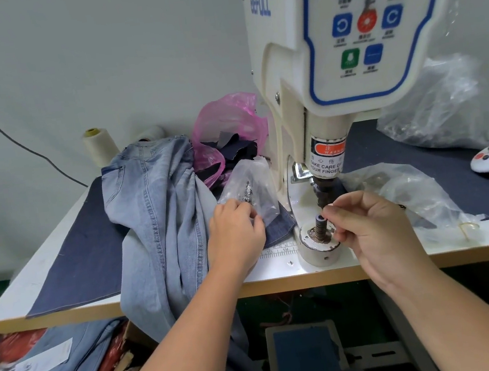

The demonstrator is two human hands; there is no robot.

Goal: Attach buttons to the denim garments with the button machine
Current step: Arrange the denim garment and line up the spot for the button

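Head view: the right hand (pixel 365 226) pinches its fingertips together at the top of the button machine (pixel 317 84) lower post (pixel 321 228) — what it grips is too small to tell. The left hand (pixel 235 235), fingers curled, grasps a clear bag of buttons (pixel 253 190) beside light denim jeans (pixel 160 214) draped off the table (pixel 370 265).

**Even indoor light, soft focus, wide-angle warp**

Flat, bright light, no hard shadows. A brighter pool on the white machine base (pixel 316 250) under the head. Glare on the clear plastic bags (pixel 430 107) at right. Control panel (pixel 370 15) blurred, labels unreadable. My forearms stretch and the table edge (pixel 53 316) bows toward the corners.
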